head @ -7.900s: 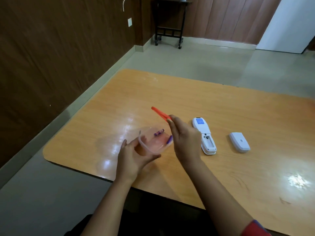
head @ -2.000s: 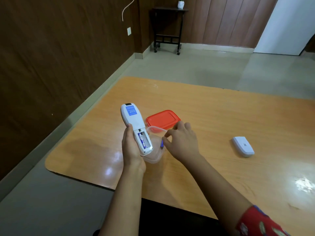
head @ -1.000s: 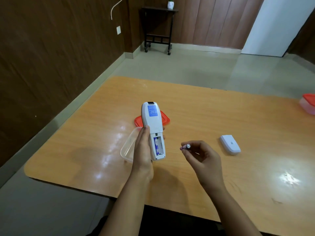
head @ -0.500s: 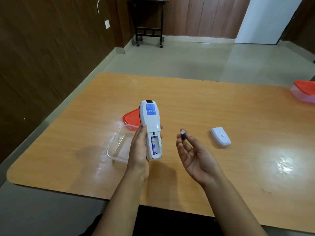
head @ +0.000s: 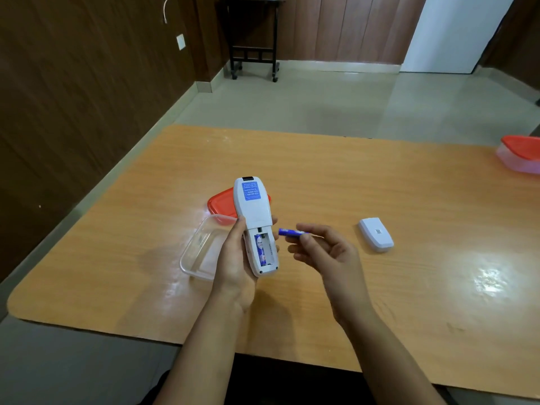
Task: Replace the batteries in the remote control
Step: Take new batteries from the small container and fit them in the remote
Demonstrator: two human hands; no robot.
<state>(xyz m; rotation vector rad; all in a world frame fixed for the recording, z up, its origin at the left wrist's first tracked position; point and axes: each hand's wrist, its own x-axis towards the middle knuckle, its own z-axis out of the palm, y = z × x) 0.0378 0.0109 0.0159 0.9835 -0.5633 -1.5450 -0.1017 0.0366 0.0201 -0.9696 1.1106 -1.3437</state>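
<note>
Left hand (head: pixel 233 264) fingers (head: pixel 240 229) gripped white plastic remote control (head: pixel 253 213), bay open; right hand (head: pixel 328 254) fingers (head: pixel 310 229) pinched blue cylindrical battery (head: pixel 288 232) beside it. Flat red lid (head: pixel 219 206) half hidden behind remote. Glossy orange tabletop (head: pixel 350 176); red-lidded clear box (head: pixel 521 154) cut off right. Dark panelled wall (head: pixel 73 97).

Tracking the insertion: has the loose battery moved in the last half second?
Yes. The loose battery moved left, away from the cover and toward the remote.

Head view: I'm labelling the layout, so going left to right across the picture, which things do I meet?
clear tub → remote control → loose battery → white battery cover → red-lidded tub
</note>
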